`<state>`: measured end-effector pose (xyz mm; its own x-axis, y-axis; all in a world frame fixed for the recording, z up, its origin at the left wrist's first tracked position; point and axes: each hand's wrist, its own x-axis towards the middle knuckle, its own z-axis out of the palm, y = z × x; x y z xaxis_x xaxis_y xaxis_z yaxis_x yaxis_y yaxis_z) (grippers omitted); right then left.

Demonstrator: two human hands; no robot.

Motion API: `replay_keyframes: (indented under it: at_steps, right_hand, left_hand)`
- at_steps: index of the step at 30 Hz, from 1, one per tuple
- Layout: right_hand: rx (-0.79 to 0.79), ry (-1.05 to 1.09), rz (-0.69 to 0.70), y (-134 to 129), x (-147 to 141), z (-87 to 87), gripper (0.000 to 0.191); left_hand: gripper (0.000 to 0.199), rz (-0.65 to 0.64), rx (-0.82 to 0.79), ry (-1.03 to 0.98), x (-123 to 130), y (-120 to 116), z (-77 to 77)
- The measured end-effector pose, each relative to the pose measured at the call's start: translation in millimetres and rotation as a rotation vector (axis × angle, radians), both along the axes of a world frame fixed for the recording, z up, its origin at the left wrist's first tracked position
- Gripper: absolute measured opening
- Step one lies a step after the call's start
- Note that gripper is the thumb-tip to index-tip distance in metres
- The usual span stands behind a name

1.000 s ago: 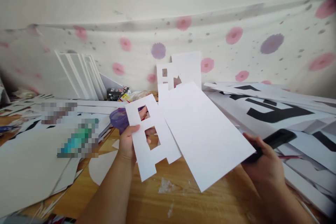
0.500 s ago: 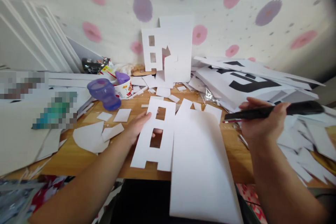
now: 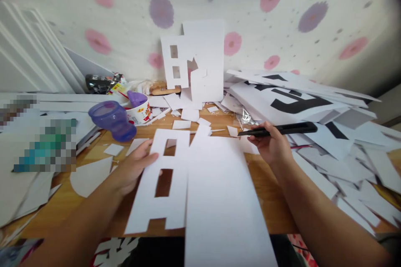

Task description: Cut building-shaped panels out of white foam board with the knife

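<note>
My left hand (image 3: 133,167) grips the left edge of a white foam-board panel (image 3: 166,207), thumb on top and fingers behind. The panel has two rectangular cut-outs and a notch at its lower edge. Directly to its right lies a larger blank white board (image 3: 221,196), running over the table's front edge. Whether the two are joined I cannot tell. In my right hand (image 3: 274,146) is a black utility knife (image 3: 290,128), held above the far right corner of the blank board with its tip pointing left. A similar cut board (image 3: 208,50) stands upright at the back.
Board scraps (image 3: 90,177) litter the wooden table (image 3: 266,192). On the left stand a purple cup (image 3: 109,119) and a white tub (image 3: 140,112). Printed boards (image 3: 294,102) are piled at the right. White panels (image 3: 34,50) lean against the back left.
My right hand has brought the knife leftward, closer to the blank board. The held panel and blank board appear lower and further left, as the whole view has shifted somewhat.
</note>
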<state>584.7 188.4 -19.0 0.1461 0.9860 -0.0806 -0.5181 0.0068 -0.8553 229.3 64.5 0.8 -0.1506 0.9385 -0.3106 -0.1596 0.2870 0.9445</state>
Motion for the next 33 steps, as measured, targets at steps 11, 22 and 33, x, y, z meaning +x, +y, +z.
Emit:
replay_keyframes:
  at_steps: [11,22,33]
  right_hand:
    - [0.065,-0.018,0.033,36,-35,-30.8,0.037]
    - [0.207,-0.136,0.026,103,-70,-35.6,0.032]
    - [0.185,-0.141,0.054,70,-42,6.0,0.033]
  left_hand:
    - [0.068,0.124,0.030,0.063,-45,-27,9.5]
    - [0.061,0.027,-0.073,0.009,1,-9,-6.2]
    - [0.033,-0.112,-0.093,-0.040,34,35,-11.5]
